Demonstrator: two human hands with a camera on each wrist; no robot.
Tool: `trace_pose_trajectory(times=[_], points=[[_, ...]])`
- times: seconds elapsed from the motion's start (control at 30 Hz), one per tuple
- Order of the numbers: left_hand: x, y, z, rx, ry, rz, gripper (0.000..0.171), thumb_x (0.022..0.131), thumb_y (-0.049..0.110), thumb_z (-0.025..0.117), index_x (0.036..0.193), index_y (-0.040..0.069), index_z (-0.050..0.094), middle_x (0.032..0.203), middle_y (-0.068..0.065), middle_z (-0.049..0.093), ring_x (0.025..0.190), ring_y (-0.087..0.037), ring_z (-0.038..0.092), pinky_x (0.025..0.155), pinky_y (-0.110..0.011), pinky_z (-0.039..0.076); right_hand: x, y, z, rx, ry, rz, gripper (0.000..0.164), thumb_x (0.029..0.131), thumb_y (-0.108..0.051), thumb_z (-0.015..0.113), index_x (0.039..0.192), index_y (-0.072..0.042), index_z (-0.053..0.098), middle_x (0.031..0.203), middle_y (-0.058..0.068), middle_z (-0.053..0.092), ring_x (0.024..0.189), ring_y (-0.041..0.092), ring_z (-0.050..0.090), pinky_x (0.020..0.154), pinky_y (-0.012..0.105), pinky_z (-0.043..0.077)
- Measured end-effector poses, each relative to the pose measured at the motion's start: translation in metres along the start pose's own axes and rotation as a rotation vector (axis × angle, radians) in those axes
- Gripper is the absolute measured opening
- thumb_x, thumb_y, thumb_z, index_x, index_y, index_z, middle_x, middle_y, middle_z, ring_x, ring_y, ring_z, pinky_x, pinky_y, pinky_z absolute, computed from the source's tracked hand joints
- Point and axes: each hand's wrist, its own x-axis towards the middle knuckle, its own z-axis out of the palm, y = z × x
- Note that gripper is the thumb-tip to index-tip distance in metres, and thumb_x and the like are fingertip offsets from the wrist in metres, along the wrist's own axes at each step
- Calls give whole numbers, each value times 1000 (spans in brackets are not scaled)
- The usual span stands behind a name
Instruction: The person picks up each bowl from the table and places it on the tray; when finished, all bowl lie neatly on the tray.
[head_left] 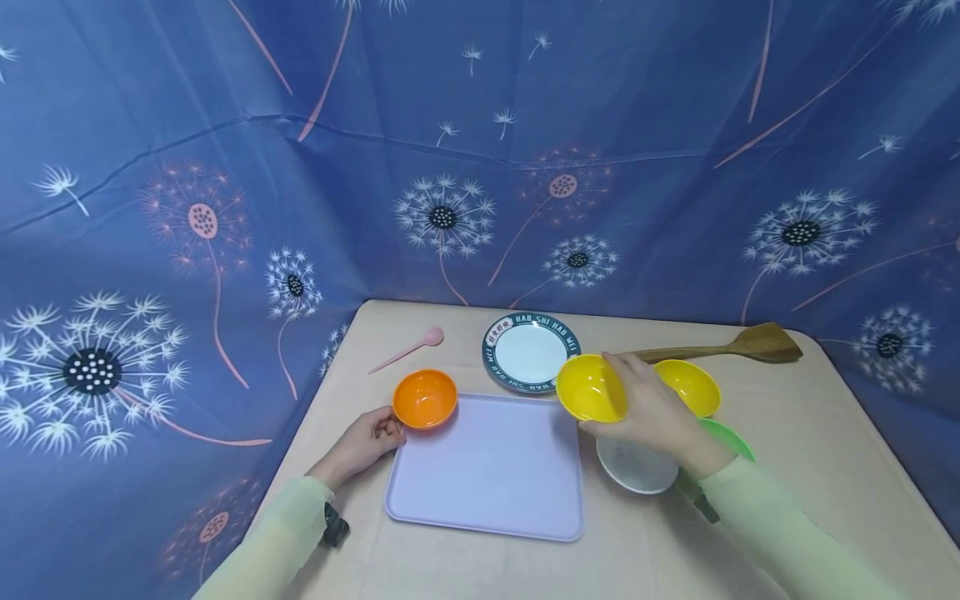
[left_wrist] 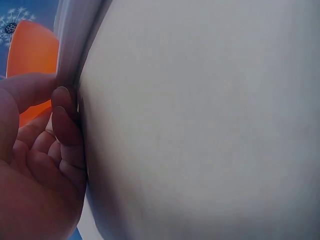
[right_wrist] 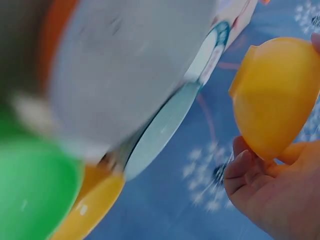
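My right hand (head_left: 652, 404) holds a yellow bowl (head_left: 588, 390) by its side, raised near the back right corner of the lavender tray (head_left: 487, 475). In the right wrist view, the thumb and fingers grip this yellow bowl (right_wrist: 275, 95) from both sides. An orange bowl (head_left: 425, 400) sits at the tray's back left corner. Beside it, my left hand (head_left: 363, 446) pinches the tray's left edge. The left wrist view has the thumb and curled fingers (left_wrist: 65, 125) at the tray rim (left_wrist: 77, 40), with the orange bowl (left_wrist: 32, 55) behind.
A second yellow bowl (head_left: 690, 387), a green bowl (head_left: 727, 437) and a whitish bowl or dish (head_left: 637, 467) stand at the right, partly behind my right arm. Along the back lie a pink spoon (head_left: 408, 348), a green-rimmed plate (head_left: 531, 352) and a wooden spatula (head_left: 750, 344).
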Motion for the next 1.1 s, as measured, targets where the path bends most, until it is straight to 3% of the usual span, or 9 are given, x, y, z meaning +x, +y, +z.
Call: trace_pose_trajectory(times=[0.13, 0.3, 0.53, 0.77, 1.1], points=[[2, -3, 0, 19, 0, 10, 13, 97, 10, 73, 98, 7, 61, 79, -4, 56, 70, -19, 53, 64, -25, 44, 6, -24, 21, 30, -5, -63, 128, 67, -83, 78, 160, -7, 35, 154, 16, 43, 131, 38, 50, 99, 68, 46], [3, -2, 0, 28, -1, 21, 12, 97, 9, 72, 98, 7, 61, 79, -3, 56, 71, -18, 53, 64, -25, 44, 9, -56, 44, 75, -34, -113, 120, 68, -72, 85, 159, -8, 38, 151, 12, 46, 125, 30, 53, 99, 59, 50], [3, -3, -1, 16, -13, 52, 13, 97, 9, 72, 98, 5, 60, 79, -3, 56, 69, -17, 53, 64, -24, 45, 8, -96, 79, 101, -121, -175, 116, 67, -65, 88, 159, -11, 40, 154, 6, 45, 134, 25, 49, 108, 52, 45], [2, -2, 0, 7, -5, 8, 12, 97, 11, 73, 100, 7, 62, 80, -3, 57, 71, -18, 54, 64, -25, 45, 5, -132, 111, 120, -228, -262, 115, 69, -65, 84, 159, -10, 38, 151, 4, 47, 132, 20, 48, 111, 45, 43], [2, -1, 0, 1, -3, -5, 16, 98, 17, 75, 104, 8, 63, 82, -4, 58, 75, -20, 55, 65, -25, 46, 8, -166, 150, 128, -227, -374, 121, 68, -72, 81, 161, -10, 35, 152, 1, 47, 128, 16, 49, 109, 39, 45]])
